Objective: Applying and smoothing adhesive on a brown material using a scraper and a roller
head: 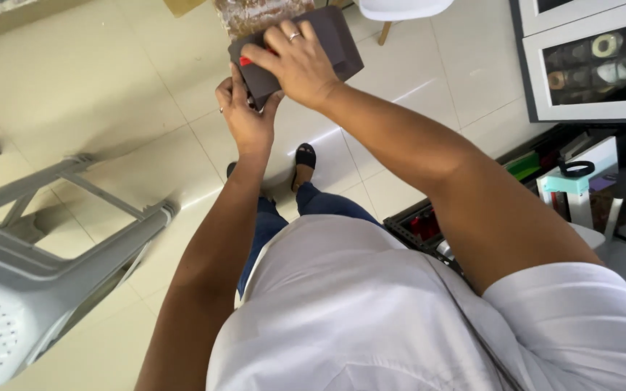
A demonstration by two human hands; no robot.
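I hold a flat dark brown card or sheet (338,43) out in front of me, above the tiled floor. My right hand (295,61), with a ring on one finger, lies on top of it, fingers spread and pressing down. My left hand (244,116) grips the near lower corner from underneath. A small red patch (245,61) shows at the sheet's left edge, by my right fingertips. Behind the sheet a mottled brown piece (255,13) sticks out; what it is I cannot tell.
A grey plastic chair (45,253) stands to my left. A white chair (400,11) is at the top. On the right are a glass-fronted cabinet (592,69) and a black crate with boxes (574,185). My sandalled feet (304,163) are on cream tiles.
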